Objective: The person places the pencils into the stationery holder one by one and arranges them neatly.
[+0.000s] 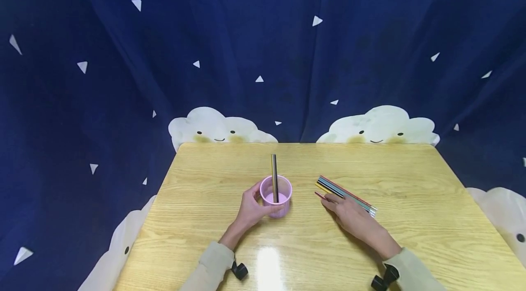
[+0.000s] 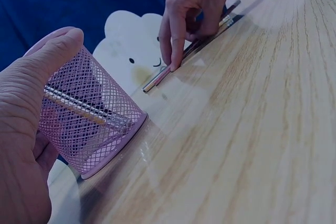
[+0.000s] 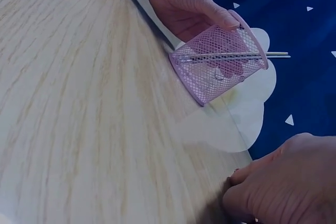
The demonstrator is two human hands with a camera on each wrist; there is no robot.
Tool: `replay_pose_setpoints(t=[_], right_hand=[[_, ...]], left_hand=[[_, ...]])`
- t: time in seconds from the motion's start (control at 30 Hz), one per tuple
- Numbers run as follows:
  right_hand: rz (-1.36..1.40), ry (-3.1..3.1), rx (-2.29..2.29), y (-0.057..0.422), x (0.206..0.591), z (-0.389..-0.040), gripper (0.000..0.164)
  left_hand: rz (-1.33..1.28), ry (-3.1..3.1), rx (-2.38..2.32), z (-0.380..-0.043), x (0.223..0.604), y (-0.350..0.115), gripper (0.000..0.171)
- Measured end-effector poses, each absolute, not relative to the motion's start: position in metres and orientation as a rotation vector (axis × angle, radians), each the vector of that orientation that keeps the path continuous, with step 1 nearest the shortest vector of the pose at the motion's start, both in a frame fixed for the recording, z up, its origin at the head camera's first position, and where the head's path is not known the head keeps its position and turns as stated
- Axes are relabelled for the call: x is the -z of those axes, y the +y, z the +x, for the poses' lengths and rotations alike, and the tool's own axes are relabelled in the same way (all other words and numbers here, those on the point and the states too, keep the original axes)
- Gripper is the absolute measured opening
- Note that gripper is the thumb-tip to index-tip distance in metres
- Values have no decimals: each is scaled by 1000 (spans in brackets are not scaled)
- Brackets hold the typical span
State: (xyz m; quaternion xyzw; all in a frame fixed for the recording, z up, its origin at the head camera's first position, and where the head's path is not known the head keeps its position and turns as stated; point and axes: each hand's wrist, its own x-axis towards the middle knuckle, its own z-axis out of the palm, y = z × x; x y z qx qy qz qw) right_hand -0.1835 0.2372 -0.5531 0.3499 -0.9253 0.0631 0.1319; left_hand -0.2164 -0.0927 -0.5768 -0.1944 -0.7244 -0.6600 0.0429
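My left hand (image 1: 249, 208) grips a pink mesh pen holder (image 1: 288, 199) that stands upright on the table, the thumb near its rim. A few pencils (image 1: 274, 170), dark and gold, lean inside and rise above the rim. To the right, my right hand (image 1: 355, 218) is low over a row of colored pencils (image 1: 347, 194), red, blue-grey, black and yellow, lying slantwise on the tabletop. Its thumb and fingers pinch a reddish pencil (image 1: 319, 194) at the near side of the row; most of that pencil is hidden under the hand.
The wooden table (image 1: 218, 167) carries everything, with a light glare near its front. Behind it hangs a dark blue curtain (image 1: 246, 44) with white triangles and cloud shapes (image 1: 378, 122). A black wrist camera (image 1: 239, 271) sits by the left sleeve.
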Motion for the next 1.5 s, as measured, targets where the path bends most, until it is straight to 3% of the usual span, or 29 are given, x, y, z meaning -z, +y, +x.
replay_pose_setpoints(t=[0.7,1.03,1.5], right_hand=[[1024,-2750,-415,241,547,-186,47],[952,-2690,-568,238,532,-191,68],[887,-2304,-1025,222,496,-206,59]], left_hand=[[-596,-2197,2076,-216,572,-92,86],[-587,-2199,2063,-217,573,-94,86],[-575,-2196,2078,-216,574,-94,86]])
